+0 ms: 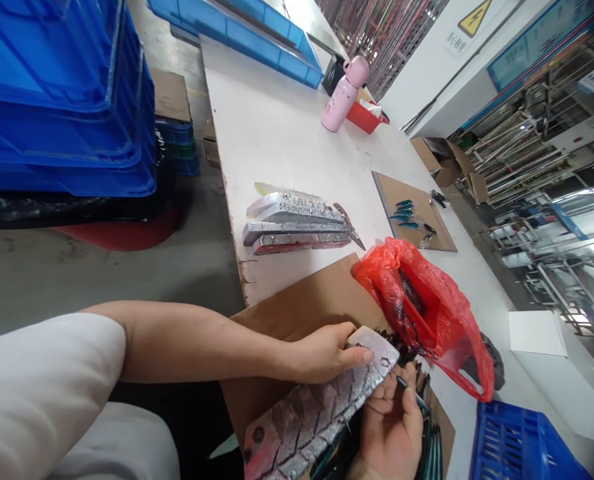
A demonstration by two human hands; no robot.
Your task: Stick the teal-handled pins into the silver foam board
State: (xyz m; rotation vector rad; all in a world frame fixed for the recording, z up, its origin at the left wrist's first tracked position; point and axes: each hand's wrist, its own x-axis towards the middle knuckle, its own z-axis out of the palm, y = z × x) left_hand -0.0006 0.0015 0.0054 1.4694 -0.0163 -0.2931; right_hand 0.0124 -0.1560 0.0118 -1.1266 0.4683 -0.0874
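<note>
My left hand (321, 353) grips the upper end of a silver-speckled slab with a tread-like pattern (321, 407), its thumb lying across the face. My right hand (391, 427) is under the slab's far edge, with its fingers closed on a thin teal strip (411, 390). More teal strips (431, 453) stand in a bunch behind that hand. The slab's lower end is cut off by the frame. Both hands are above a brown cardboard sheet (297, 340).
A stack of silver slabs with spikes (297, 223) and scissors lies on the white table (271, 127). A red plastic bag (421, 310) sits beside my hands. Teal pieces lie on a cardboard board (411, 213). Blue crates, a pink bottle and a red basket stand around.
</note>
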